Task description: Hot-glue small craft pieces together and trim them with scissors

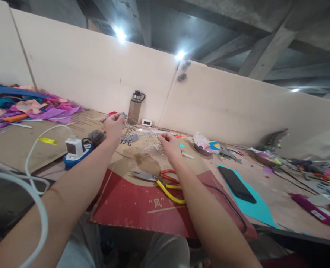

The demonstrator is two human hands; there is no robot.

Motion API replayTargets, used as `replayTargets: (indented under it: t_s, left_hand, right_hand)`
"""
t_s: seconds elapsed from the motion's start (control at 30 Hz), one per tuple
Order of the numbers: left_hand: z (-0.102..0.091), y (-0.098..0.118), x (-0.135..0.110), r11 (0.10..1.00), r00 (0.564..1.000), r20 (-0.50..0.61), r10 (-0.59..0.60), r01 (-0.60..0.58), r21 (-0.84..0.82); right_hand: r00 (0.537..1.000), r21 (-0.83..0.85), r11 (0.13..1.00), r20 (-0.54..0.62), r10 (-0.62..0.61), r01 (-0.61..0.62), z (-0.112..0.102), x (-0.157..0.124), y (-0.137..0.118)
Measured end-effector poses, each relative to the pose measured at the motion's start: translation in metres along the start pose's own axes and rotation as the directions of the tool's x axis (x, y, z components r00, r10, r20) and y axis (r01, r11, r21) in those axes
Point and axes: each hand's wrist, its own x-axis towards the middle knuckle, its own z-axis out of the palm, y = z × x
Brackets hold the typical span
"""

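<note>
My left hand [114, 125] is raised over the far part of the cardboard, its fingers pinched on a small teal piece [123, 115]. A thin strand [146, 128] seems to run from there towards my right hand [169, 146], whose thumb and fingertips are pinched together on its end. What the strand is made of is too fine to tell. Below my hands lies a red and brown cardboard sheet [120, 204] with clear glue-like threads [155, 149] on it. Pliers with yellow handles [169, 192] and orange-handled scissors [167, 173] lie by my right forearm.
A bottle [135, 108] stands against the partition, beside a small white clock-like device [146, 122]. At left are a charger [74, 147], a white cable [28, 160] and coloured scraps [61, 111]. To the right lie a phone [237, 184], a bowl [202, 149] and a purple tool [316, 210].
</note>
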Motion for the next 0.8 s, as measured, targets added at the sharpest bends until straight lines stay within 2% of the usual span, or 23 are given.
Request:
replayTargets:
  t_s: [0.07,0.13,0.23,0.27,0.3,0.37,0.43,0.5,0.53,0.6,0.7,0.8]
  left_hand:
    - [-0.002,0.006,0.004,0.998,0.997,-0.082,0.000,-0.005,-0.066]
    - [-0.003,0.010,0.005,0.993,0.995,-0.098,0.004,-0.015,-0.114]
    - [-0.001,0.013,0.000,0.988,0.998,0.028,-0.065,0.068,-0.142]
    - [0.000,0.013,-0.003,0.985,0.991,0.086,-0.101,0.112,-0.132]
    - [0.001,0.012,-0.006,0.984,0.984,0.124,-0.125,0.139,-0.115]
    - [0.004,0.010,-0.011,0.988,0.975,0.182,-0.124,0.139,-0.072]
    - [0.006,0.007,-0.015,0.993,0.971,0.215,-0.103,0.112,-0.029]
    - [0.007,0.003,-0.017,0.997,0.971,0.224,-0.078,0.081,-0.001]
    - [0.008,0.001,-0.018,0.997,0.972,0.226,-0.071,0.071,0.008]
    - [0.009,-0.002,-0.019,0.997,0.967,0.241,-0.076,0.073,0.019]
    - [0.010,-0.005,-0.021,0.996,0.952,0.292,-0.090,0.090,0.015]
    - [0.011,-0.006,-0.023,0.996,0.942,0.325,-0.082,0.093,-0.017]
  right_hand:
    - [1.000,0.031,0.999,0.003,0.025,-0.025,-0.001,-0.002,-0.003]
    - [0.995,0.053,0.997,0.091,0.050,-0.055,0.000,-0.005,-0.004]
    - [0.945,-0.014,0.999,0.326,0.037,-0.035,-0.002,-0.009,-0.005]
    - [0.933,-0.068,0.998,0.358,0.026,-0.002,-0.006,-0.009,-0.005]
    - [0.941,-0.141,0.989,0.337,0.014,0.036,-0.013,-0.008,-0.003]
    - [0.989,-0.329,0.942,0.146,-0.024,0.071,-0.031,-0.005,0.002]
    - [0.992,-0.543,0.839,-0.099,-0.081,0.015,-0.051,-0.002,0.013]
    - [0.980,-0.667,0.730,-0.197,0.021,-0.150,-0.063,0.000,0.027]
    - [0.979,-0.694,0.692,-0.177,0.103,-0.198,-0.066,0.000,0.033]
    - [0.976,-0.708,0.672,-0.136,0.172,-0.217,-0.063,0.000,0.044]
    - [0.971,-0.698,0.679,-0.111,0.211,-0.227,-0.054,-0.002,0.049]
    - [0.960,-0.679,0.685,-0.117,0.254,-0.264,-0.055,-0.003,0.041]
